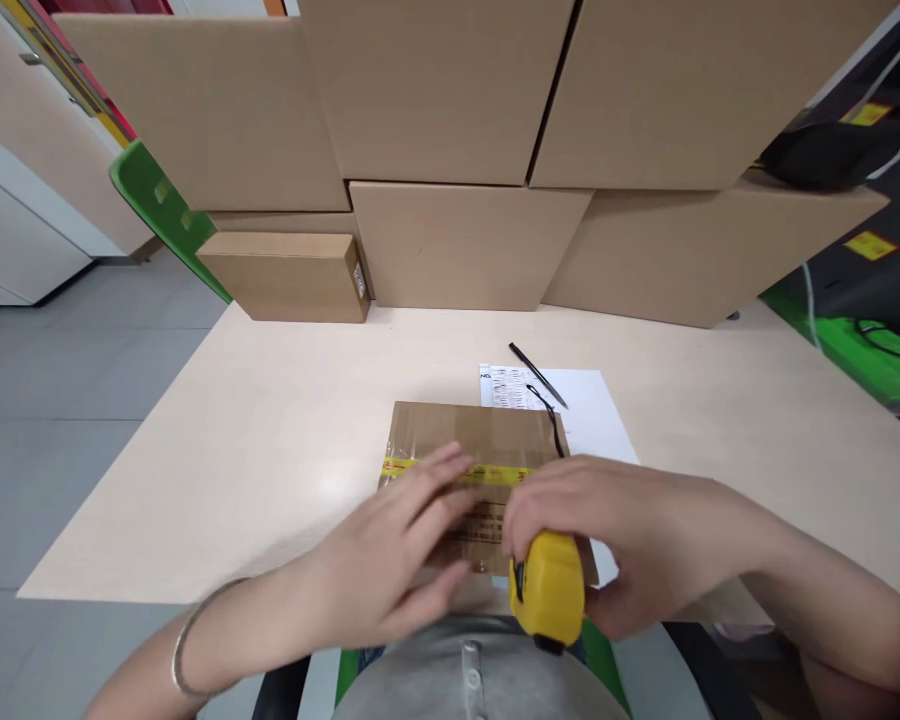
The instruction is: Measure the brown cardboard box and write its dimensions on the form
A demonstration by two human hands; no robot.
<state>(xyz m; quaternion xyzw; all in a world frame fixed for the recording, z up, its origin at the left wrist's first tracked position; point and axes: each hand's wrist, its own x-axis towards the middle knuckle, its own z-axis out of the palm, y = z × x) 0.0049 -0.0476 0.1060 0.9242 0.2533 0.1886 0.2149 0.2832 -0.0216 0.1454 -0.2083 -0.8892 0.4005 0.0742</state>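
Observation:
A small flat cardboard box sealed with yellow printed tape lies on the pale table just before me. My left hand rests flat on the box's near left part, fingers stretched out toward the tape. My right hand is wrapped round a yellow tape measure at the box's near right corner. A black wrist cord from the tape measure trails up over the box.
A white printed sheet with a black pen lies behind the box. Large cardboard boxes are stacked along the table's far edge, a smaller one at the left. A green chair back stands at the left.

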